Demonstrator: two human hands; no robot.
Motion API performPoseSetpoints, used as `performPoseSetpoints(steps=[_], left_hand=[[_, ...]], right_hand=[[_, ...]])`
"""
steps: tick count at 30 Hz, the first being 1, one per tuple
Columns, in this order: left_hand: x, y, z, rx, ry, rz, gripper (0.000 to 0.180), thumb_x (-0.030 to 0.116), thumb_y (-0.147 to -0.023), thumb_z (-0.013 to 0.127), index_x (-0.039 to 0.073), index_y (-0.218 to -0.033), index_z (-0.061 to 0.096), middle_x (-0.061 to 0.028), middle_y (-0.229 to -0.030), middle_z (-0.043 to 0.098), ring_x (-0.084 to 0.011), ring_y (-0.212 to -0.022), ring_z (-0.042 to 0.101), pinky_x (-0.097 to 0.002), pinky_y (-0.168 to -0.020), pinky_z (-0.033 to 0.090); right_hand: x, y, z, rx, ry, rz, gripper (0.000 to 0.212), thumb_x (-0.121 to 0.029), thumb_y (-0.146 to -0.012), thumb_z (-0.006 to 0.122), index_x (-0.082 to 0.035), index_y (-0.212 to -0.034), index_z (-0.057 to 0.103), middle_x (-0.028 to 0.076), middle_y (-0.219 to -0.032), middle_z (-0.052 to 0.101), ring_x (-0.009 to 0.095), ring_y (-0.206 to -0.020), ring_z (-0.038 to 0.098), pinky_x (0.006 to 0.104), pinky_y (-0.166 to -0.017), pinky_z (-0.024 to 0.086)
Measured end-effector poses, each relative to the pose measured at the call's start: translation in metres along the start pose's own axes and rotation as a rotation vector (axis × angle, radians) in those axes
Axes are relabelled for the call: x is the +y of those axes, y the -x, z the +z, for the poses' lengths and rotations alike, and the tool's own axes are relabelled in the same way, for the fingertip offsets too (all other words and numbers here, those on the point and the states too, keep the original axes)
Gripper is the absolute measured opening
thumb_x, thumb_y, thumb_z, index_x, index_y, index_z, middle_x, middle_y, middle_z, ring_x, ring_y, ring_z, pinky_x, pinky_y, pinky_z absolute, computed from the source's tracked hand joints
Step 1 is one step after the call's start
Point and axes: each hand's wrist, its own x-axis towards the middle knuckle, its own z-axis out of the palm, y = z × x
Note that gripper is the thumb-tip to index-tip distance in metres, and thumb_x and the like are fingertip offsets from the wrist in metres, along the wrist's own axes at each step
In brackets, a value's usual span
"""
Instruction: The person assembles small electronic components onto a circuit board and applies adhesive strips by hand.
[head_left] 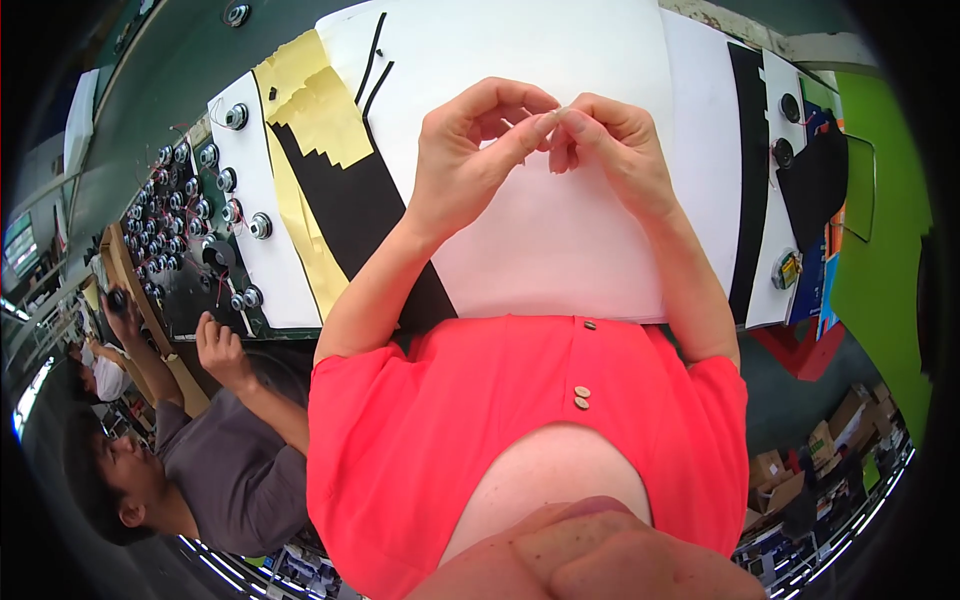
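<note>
1. The left hand (470, 150) and right hand (610, 145) meet fingertip to fingertip, pinching a tiny pale piece (556, 113) too small to identify, above a smooth white sheet (560, 240).
2. Matte black strips (350, 215) and yellow backing paper (315, 105) lie to the left.
3. Round metal speaker parts (235, 117) line the sheet's left edge.
4. A co-worker's hand (222, 350) rests at the lower left.

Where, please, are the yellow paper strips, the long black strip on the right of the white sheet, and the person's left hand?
yellow paper strips (318, 112), head view, upper strip's middle.
long black strip (748, 170), head view, mid-length.
left hand (462, 150), head view, back of hand.
</note>
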Motion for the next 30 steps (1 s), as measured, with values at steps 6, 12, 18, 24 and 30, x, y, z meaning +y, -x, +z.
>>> performPoseSetpoints(steps=[6, 12, 18, 24, 30], left_hand=[[-0.007, -0.002, 0.004, -0.011, 0.144, -0.018, 0.012, 0.005, -0.096, 0.065, 0.0, -0.107, 0.063, -0.003, -0.092, 0.07, -0.0081, -0.077, 0.066, -0.0209, -0.062, 0.05], [-0.016, 0.002, 0.007, 0.107, 0.163, 0.016, 0.007, 0.001, -0.098, 0.062, -0.002, -0.104, 0.061, -0.0042, -0.085, 0.065, -0.0088, -0.071, 0.062, -0.021, -0.062, 0.049], [-0.015, 0.001, 0.018, 0.136, 0.096, 0.069, 0.004, 0.004, -0.1, 0.06, 0.001, -0.101, 0.057, -0.0038, -0.087, 0.063, -0.0066, -0.069, 0.057, -0.0213, -0.06, 0.045], [-0.014, 0.002, 0.025, 0.144, 0.034, 0.126, 0.008, 0.009, -0.102, 0.059, 0.001, -0.102, 0.058, -0.0034, -0.089, 0.061, -0.0061, -0.068, 0.052, -0.0211, -0.06, 0.042], [-0.007, -0.001, 0.03, 0.092, 0.04, 0.173, 0.006, 0.004, -0.102, 0.056, 0.001, -0.107, 0.054, -0.0058, -0.09, 0.062, -0.0077, -0.064, 0.058, -0.0201, -0.056, 0.048]], right_hand=[[0.0, 0.002, 0.002, 0.045, 0.012, 0.0, 0.026, -0.02, -0.103, 0.057, 0.0, -0.09, 0.068, 0.004, -0.077, 0.066, 0.009, -0.068, 0.063, 0.0229, -0.063, 0.05], [0.003, 0.0, 0.014, 0.028, -0.048, -0.016, 0.026, -0.014, -0.102, 0.052, 0.0, -0.083, 0.064, 0.004, -0.075, 0.065, 0.008, -0.067, 0.061, 0.0235, -0.06, 0.047], [0.01, 0.002, 0.016, -0.007, -0.152, -0.053, 0.034, -0.022, -0.106, 0.049, -0.004, -0.08, 0.061, 0.002, -0.071, 0.062, 0.008, -0.065, 0.058, 0.0228, -0.06, 0.046], [0.005, 0.006, 0.02, 0.004, -0.237, -0.022, 0.038, -0.027, -0.107, 0.048, -0.007, -0.076, 0.057, 0.003, -0.065, 0.058, 0.01, -0.06, 0.056, 0.0241, -0.057, 0.047], [0.0, 0.003, 0.016, -0.018, -0.319, -0.027, 0.039, -0.031, -0.106, 0.05, -0.007, -0.076, 0.057, 0.003, -0.066, 0.058, 0.011, -0.059, 0.057, 0.0239, -0.055, 0.047]])
